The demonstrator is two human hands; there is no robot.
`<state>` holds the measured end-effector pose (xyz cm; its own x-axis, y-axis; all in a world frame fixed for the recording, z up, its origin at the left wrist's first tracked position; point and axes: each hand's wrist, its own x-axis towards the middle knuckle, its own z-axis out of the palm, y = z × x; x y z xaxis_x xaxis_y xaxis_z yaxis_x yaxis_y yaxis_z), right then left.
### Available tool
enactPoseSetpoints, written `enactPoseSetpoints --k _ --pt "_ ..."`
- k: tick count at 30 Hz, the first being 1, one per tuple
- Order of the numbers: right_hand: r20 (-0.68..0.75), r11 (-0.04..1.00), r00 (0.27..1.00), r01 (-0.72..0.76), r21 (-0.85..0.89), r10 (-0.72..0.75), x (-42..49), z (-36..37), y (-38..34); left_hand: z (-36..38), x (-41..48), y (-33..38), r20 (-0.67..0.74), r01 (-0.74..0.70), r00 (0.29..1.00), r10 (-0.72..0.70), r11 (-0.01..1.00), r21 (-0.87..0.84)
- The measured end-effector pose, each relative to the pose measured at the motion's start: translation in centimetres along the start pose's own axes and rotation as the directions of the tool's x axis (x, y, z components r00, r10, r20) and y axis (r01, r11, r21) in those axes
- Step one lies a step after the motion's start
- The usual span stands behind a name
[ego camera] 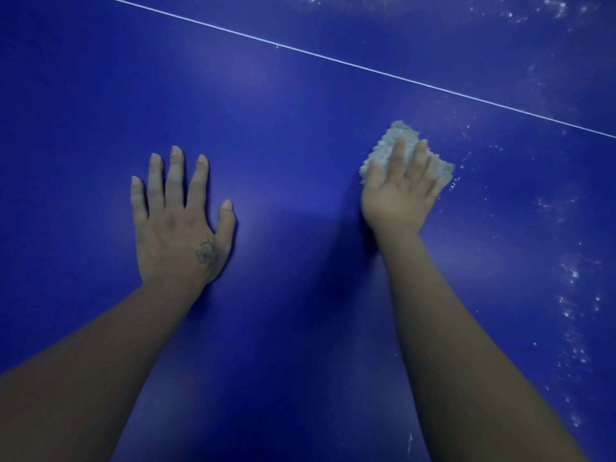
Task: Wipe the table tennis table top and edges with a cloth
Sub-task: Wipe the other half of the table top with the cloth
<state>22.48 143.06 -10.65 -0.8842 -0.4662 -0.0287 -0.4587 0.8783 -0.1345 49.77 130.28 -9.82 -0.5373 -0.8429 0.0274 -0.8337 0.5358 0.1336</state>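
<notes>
On the flat, deep-blue table tennis table top (283, 128), right of centre, a small pale-grey fluffy cloth (405, 151) lay bunched under the right hand (398, 191). Fingers were spread and pressed flat on the cloth; palm down, no pinch seen. The left hand (180, 225) rested apart from it, fingers fanned, palm flat on the bare surface, holding nothing, approx. level w/ the right.

Handling, as judged: cloth appeared soft, light and limp, w/ loose fibres at the rim; it would fold or bunch under sideways load. Best control looked to be palm pressure over its centre, fingertips near the far rim, rather than an edge grip. Table top read as hard, smooth and probably slick; the cloth should glide w/ little drag.

A thin white painted line (350, 63) ran diagonally beyond both hands. Whitish dust specks (573, 275) lay right of the cloth and along the far right; the area near the left hand looked clean. No table edge was in view.

Markings: no brand, label or legible text was visible. A small dark tattoo (208, 253) showed on the back of the left hand; design not readable.
</notes>
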Motion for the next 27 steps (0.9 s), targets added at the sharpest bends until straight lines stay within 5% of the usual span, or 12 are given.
enactPoseSetpoints --k 4,8,12,16,19,23,27 --pt "-0.106 0.964 0.959 0.266 -0.001 -0.265 -5.1 1.4 -4.4 0.1 0.0 0.0 0.010 0.003 1.000 -0.003 1.000 -0.007" --pt "0.008 0.885 0.885 0.466 0.001 -0.466 -7.2 0.4 -0.6 0.2 0.0 -0.2 0.031 0.010 0.999 -0.010 1.000 0.001" --pt "0.044 0.972 0.972 0.234 -0.024 -0.233 -4.9 -0.7 5.4 0.3 -0.1 -0.1 0.031 0.007 1.000 -0.007 1.000 0.009" --pt "0.031 0.999 0.999 -0.034 0.032 0.033 -4.6 -0.3 2.8 0.4 0.0 -0.2 0.031 0.003 0.999 -0.003 1.000 0.018" --pt "-0.082 0.993 0.990 0.114 0.014 -0.112 -7.8 0.8 -1.7 0.4 -0.1 -0.3 0.022 0.000 1.000 0.000 1.000 0.016" --pt "0.057 0.929 0.928 0.366 0.051 -0.368 -13.3 0.2 -2.2 0.4 -0.1 -0.3 0.008 -0.004 1.000 0.004 1.000 0.009" --pt "0.074 0.928 0.925 0.372 0.016 -0.372 -11.6 -0.5 4.5 0.6 -0.3 -0.4 -0.011 -0.015 1.000 0.015 1.000 0.012"
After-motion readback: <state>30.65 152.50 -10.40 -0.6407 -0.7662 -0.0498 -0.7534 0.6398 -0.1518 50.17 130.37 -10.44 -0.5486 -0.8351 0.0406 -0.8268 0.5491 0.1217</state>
